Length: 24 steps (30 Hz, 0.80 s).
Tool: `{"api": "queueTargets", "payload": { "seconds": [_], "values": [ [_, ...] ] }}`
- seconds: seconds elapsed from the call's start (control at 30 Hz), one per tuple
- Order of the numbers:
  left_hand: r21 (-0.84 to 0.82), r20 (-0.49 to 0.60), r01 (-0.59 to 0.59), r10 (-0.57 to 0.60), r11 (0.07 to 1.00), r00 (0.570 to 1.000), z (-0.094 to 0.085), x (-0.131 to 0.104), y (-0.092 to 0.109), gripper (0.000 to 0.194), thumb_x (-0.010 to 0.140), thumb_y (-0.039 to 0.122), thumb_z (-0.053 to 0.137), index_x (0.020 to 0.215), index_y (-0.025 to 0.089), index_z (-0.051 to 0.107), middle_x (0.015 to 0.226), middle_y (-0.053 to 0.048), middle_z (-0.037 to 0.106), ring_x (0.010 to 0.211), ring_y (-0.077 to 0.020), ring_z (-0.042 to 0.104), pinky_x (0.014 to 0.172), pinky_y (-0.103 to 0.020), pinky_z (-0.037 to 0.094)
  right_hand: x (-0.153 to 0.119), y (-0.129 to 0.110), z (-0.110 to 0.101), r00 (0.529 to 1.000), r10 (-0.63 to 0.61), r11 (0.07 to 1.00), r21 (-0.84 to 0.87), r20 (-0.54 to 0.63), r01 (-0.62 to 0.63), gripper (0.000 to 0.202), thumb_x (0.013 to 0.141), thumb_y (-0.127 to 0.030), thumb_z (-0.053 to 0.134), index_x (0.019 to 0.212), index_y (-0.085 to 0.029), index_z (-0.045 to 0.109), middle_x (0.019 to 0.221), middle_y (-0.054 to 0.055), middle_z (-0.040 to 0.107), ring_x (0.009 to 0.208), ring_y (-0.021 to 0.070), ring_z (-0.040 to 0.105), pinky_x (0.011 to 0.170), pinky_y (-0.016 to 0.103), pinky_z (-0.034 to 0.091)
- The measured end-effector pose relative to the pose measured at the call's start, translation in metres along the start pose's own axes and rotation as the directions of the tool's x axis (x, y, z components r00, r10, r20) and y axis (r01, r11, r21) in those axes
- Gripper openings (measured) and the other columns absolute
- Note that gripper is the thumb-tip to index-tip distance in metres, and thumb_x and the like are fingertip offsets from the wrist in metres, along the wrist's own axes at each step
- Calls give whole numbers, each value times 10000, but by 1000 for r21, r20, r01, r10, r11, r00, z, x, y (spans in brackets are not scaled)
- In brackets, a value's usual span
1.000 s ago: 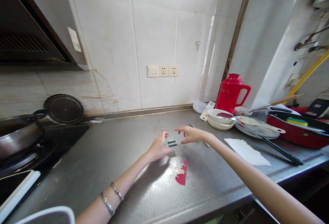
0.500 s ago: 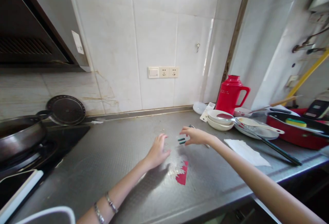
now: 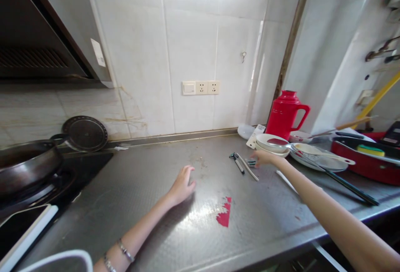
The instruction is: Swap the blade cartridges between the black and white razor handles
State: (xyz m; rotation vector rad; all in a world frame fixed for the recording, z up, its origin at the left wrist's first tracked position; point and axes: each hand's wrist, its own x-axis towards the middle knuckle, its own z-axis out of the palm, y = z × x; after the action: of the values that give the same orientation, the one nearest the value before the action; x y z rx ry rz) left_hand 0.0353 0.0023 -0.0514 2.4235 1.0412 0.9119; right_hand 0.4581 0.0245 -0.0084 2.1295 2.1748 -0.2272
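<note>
My left hand (image 3: 181, 185) hovers over the metal counter (image 3: 162, 230) with thumb and fingers apart and nothing in them. Farther right, my right hand (image 3: 263, 158) is beside the white bowls, its fingers closed around a pair of small dark green strips (image 3: 251, 163). Their exact kind is too small to tell. Just left of that hand lies a slim razor-like tool (image 3: 238, 164) with a dark head and pale handle. Alongside it rests a thin, pale curved stick (image 3: 249, 169). Nearer me, a torn red patch (image 3: 225, 213) is on the counter.
A red thermos jug (image 3: 284, 116) stands behind stacked white bowls (image 3: 270, 143). To their right are a plate with spoons (image 3: 325, 161) and a red pan (image 3: 359, 163) holding a sponge. At left, a pot (image 3: 28, 163) sits on the stove; a dark round lid (image 3: 84, 133) leans on the wall.
My right hand has moved right with the small dark strips, uncovering the razor-like tool and the curved stick. My left hand has shifted slightly left and down.
</note>
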Motion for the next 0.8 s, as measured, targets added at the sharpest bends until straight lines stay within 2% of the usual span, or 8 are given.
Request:
{"api": "queueTargets", "payload": {
  "seconds": [0.27,0.5,0.6,0.67,0.8],
  "values": [
    [36,17,36,-37,999,999,-1,-3,-6,345,753,167,468,1098,164,476,1236,-124,450,1208,-226,398,1054,-405,296,8,-5,6,998,36,999,-22,55,-35,541,578,-106,692,1115,-146,640,1098,127,652,1011,274,600,853,316,446],
    [150,22,79,-84,985,996,-9,-7,-21,342,754,179,468,1094,152,493,1262,-141,429,1238,-240,376,1057,-396,291,4,-15,-1,995,84,995,-53,48,-82,639,573,-58,679,1197,-158,583,1171,132,612,1069,264,569,860,286,442],
    [248,10,104,-110,963,994,-18,-10,-35,343,760,175,457,1102,158,486,1293,-140,409,1257,-245,357,1054,-404,290,3,-24,-4,995,99,992,-79,-3,-99,652,580,-7,646,1217,-115,559,1221,174,568,1116,281,534,890,311,424],
    [314,2,136,-144,940,990,-27,-12,-47,344,769,175,442,1109,144,481,1316,-155,392,1265,-255,349,1047,-414,293,3,-35,-8,994,92,991,-93,-61,-97,591,641,-2,582,1221,-113,553,1249,183,542,1140,286,514,900,336,412],
    [446,-26,206,-218,871,976,-50,-17,-73,347,791,217,437,1124,127,479,1371,-184,344,1304,-283,292,1049,-430,270,5,-74,-14,981,46,992,-108,-189,-68,464,756,-71,472,1200,-168,566,1250,175,532,1128,308,515,857,392,420]
  ]
}}
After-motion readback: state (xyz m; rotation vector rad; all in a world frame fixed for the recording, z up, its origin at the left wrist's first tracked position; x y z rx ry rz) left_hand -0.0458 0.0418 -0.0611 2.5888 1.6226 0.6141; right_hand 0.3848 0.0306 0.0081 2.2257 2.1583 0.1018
